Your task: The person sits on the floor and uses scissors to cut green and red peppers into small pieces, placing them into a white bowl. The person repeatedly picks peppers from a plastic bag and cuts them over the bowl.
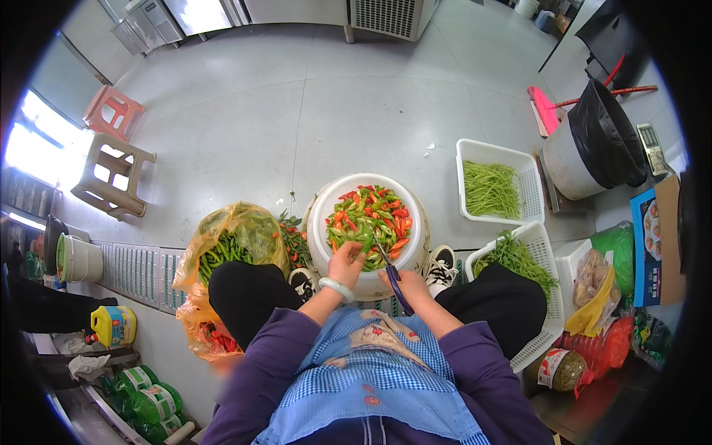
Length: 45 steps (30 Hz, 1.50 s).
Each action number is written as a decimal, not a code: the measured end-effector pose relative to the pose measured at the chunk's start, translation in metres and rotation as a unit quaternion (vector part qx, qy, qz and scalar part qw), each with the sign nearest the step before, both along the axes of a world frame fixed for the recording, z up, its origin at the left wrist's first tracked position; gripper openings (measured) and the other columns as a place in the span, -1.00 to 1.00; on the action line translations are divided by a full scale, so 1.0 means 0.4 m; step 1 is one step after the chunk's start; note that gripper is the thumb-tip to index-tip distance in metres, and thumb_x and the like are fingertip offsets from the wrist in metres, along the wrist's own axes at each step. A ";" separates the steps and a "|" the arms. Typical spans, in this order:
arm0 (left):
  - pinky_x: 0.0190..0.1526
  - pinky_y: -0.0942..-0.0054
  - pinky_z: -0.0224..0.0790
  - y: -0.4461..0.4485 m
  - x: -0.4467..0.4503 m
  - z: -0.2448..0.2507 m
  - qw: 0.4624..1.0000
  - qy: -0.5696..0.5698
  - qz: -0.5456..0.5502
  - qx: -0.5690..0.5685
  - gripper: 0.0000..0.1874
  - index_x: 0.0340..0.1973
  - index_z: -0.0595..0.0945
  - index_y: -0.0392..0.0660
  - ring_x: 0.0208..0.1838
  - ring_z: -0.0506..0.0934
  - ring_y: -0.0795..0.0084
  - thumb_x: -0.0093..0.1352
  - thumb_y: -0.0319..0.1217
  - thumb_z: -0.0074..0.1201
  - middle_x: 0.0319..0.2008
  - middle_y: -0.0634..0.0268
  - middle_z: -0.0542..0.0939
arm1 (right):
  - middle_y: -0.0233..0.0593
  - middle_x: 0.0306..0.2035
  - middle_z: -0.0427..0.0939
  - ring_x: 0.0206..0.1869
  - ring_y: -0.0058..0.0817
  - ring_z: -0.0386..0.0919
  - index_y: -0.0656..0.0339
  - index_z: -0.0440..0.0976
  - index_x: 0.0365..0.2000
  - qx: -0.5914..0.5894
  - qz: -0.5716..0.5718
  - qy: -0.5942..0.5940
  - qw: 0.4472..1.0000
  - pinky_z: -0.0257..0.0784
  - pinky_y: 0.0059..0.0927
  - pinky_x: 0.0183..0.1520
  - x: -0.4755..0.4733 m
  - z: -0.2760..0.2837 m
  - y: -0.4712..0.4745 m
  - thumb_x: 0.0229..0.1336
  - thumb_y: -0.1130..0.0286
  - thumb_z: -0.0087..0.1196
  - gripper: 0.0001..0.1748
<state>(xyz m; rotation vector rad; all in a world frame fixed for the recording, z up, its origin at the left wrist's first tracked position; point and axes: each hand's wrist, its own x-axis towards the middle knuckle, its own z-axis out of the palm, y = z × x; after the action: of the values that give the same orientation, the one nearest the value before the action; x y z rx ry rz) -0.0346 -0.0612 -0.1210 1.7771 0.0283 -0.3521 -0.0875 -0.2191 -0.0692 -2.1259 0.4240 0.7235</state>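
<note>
My left hand (344,268), with a pale bangle on its wrist, pinches a green chili pepper (367,243) over a white plastic basin (318,233). In my right hand (411,286) are scissors (394,273) with dark purple handles; their blades reach over the basin beside the pepper. Cut red and green pepper pieces (384,208) fill the basin's middle. Left of it, a yellowish plastic bag (192,245) holds whole green chili peppers (225,256). Between bag and basin lies a heap of green stems and red bits (293,239). Another plastic bag (194,311) contains red peppers (219,338).
At right stand a white basket (463,167) of long green stalks and another basket (548,245) of leafy greens. Beyond them is a bin with a black liner (603,133). Plastic stools (114,178) and a white bucket (82,258) are left. A metal drain grate (130,272) crosses the floor.
</note>
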 end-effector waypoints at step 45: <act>-0.37 0.57 0.43 -0.010 0.015 0.019 0.951 0.230 0.089 -0.184 -0.77 -0.14 0.36 -0.30 -0.37 0.52 0.42 0.34 -0.43 -0.21 -0.30 0.16 0.52 | 0.02 -0.29 0.47 -0.18 -0.15 0.44 0.34 0.31 -0.20 -0.038 0.027 0.002 0.999 0.31 -0.30 -0.14 -0.023 -0.008 0.020 -0.15 -0.22 -0.09 -0.24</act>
<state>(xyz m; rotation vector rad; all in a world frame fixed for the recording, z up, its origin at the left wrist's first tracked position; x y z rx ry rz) -0.0285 -0.0654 -0.1134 1.2822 0.4261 -0.5939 -0.0968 -0.2111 -0.0726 -2.2142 0.4033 0.7543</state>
